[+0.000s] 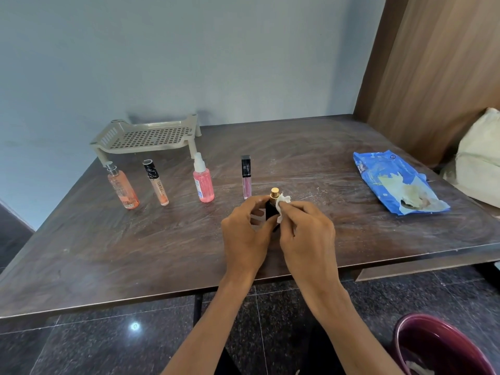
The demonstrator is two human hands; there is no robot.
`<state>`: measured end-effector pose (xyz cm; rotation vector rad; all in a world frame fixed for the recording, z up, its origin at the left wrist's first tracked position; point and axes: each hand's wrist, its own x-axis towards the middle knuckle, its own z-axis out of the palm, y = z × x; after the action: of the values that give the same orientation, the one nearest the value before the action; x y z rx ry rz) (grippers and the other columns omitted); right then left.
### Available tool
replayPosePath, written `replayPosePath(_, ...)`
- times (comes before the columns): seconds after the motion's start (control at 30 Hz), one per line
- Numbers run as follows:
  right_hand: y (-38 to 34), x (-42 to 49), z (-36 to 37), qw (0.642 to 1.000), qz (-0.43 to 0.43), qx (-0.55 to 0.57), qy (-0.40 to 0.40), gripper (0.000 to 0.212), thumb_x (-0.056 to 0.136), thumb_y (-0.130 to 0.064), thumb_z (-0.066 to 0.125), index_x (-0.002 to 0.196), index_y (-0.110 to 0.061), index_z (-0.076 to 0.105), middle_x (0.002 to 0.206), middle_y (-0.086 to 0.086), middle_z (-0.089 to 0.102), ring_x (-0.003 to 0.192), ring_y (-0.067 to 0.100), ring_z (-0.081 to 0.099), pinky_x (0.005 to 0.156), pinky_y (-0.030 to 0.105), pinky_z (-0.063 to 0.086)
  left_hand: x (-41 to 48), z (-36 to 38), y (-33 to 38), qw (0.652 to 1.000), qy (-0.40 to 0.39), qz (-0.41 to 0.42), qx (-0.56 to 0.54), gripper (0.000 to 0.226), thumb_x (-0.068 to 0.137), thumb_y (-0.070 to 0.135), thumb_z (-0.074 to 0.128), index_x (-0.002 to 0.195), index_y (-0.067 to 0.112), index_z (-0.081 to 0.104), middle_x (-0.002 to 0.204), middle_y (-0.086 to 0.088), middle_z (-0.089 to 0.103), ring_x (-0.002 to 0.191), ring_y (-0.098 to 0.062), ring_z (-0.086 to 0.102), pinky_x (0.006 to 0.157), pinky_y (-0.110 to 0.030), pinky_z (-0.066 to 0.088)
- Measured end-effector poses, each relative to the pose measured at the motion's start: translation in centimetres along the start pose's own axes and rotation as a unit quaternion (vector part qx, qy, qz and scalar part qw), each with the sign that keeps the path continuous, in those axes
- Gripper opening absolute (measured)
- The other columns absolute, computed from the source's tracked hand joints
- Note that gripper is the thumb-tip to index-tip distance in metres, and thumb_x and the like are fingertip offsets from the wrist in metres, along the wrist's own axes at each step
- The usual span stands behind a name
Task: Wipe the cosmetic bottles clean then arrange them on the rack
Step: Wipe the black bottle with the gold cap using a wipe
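Gripping a dark bottle [270, 212] near the table [135, 253] edge, left hand [244, 236]; right hand [308, 234] fingers pinch a wipe [282, 203].

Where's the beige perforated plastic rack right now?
In the head view, the beige perforated plastic rack stands at the table's far left corner against the blue wall, empty, just behind the orange pump bottle.

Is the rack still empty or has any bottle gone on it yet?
Empty. The rack's perforated shelf shows nothing on it; four bottles stand on the table in front, and a fifth is in the hands.
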<state>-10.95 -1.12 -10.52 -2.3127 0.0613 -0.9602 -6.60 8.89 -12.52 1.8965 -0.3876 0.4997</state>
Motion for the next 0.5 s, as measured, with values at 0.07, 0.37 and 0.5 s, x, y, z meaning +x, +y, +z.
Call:
replayPosePath(0.07, 0.1, 0.2, -0.2, 1.000, 0.015, 0.011, 0.000, 0.022, 0.091, -0.005, 0.063, 0.111, -0.008, 0.072, 0.097, 0.002, 0.070, 0.086, 0.012, 0.065, 0.074, 0.029, 0.056, 0.1, -0.1, -0.2, 1.000, -0.013, -0.020, -0.014, 0.039, 0.081, 0.024, 0.083, 0.116, 0.033, 0.068, 0.099, 0.028, 0.065, 0.093, 0.004, 0.065, 0.079, -0.023, 0.058)
replayPosePath(0.37, 0.3, 0.5, -1.0, 0.999, 0.016, 0.027, -0.012, 0.021, 0.092, -0.006, 0.063, 0.110, -0.009, 0.073, 0.097, 0.000, 0.071, 0.084, 0.005, 0.063, 0.076, 0.004, 0.045, 0.3, -0.1, -0.7, 0.986, -0.118, -0.049, -0.107, 0.038, 0.098, 0.013, 0.063, 0.133, 0.027, 0.062, 0.127, 0.010, 0.067, 0.118, -0.005, 0.063, 0.101, -0.034, 0.054)
replayPosePath(0.5, 0.2, 0.2, -0.8, 1.000, -0.008, -0.004, -0.013, 0.020, 0.090, -0.004, 0.065, 0.108, -0.006, 0.073, 0.093, 0.004, 0.069, 0.081, 0.015, 0.064, 0.069, 0.023, 0.054, 0.3, -0.3, -0.1, 0.987, -0.102, -0.033, -0.118, 0.040, 0.095, 0.008, 0.067, 0.128, 0.029, 0.061, 0.117, 0.016, 0.069, 0.111, 0.003, 0.066, 0.097, -0.020, 0.054)
